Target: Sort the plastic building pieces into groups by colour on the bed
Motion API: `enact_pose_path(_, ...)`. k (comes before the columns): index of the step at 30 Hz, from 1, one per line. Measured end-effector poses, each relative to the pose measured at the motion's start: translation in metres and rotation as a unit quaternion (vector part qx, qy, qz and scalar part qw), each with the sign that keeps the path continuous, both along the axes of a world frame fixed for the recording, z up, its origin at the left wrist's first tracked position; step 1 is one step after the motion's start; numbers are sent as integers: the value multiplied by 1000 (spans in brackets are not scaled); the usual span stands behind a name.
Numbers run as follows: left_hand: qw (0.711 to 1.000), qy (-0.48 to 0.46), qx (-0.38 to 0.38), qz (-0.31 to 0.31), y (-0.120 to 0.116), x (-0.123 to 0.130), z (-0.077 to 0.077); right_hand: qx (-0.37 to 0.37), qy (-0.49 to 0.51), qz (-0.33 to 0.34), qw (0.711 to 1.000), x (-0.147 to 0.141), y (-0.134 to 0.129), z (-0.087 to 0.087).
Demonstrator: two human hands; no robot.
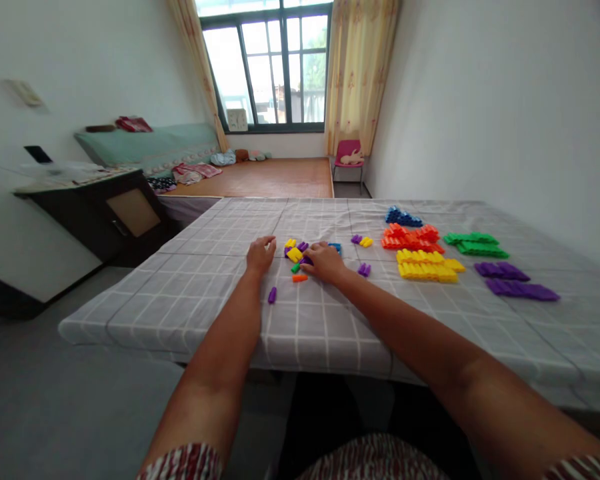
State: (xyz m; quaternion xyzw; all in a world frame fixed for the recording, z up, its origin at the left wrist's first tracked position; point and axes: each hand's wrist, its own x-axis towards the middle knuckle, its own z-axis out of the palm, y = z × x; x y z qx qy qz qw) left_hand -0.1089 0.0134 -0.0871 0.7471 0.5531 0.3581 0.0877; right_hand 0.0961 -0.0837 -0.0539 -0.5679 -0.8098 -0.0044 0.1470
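Observation:
A small loose pile of coloured, tube-like plastic pieces lies on the checked tablecloth, with yellow pieces [295, 255] on top and purple ones among them. My right hand [324, 262] reaches over the pile's right side, its fingers bent down around a purple piece [306, 261]; the hand partly hides it. To the left of the pile, my left hand [261, 254] rests near the cloth, fingers loosely apart and holding nothing. Closer to me lie a green piece [295, 268], an orange piece [300, 279] and a single purple piece [273, 295]. A blue piece [336, 247] shows behind my right hand.
On the table's right are groups by colour: blue [403, 217], orange [411, 238], yellow [427, 266], green [476, 244] and purple [517, 281]. Small purple and yellow clusters [363, 241] sit between them and the pile. Beyond the table stands a wooden bed [280, 177].

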Motion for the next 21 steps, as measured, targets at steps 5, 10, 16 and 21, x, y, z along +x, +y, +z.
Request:
enact_pose_path(5, 984, 112, -37, -133, 4, 2, 0, 8, -16, 10, 1000, -3, -4, 13)
enact_pose_path(10, 984, 144, -70, -84, 17, -1, 0, 38, 60, 47, 996, 34, -17, 31)
enact_pose_path(16, 982, 162, -81, -46, 22, -5, -2, -97, 326, 13, 940, 128, -62, 31)
enact_pose_path(21, 981, 168, -94, -30, 26, -6, -2, -50, 444, -87, 890, 255, -104, 37)
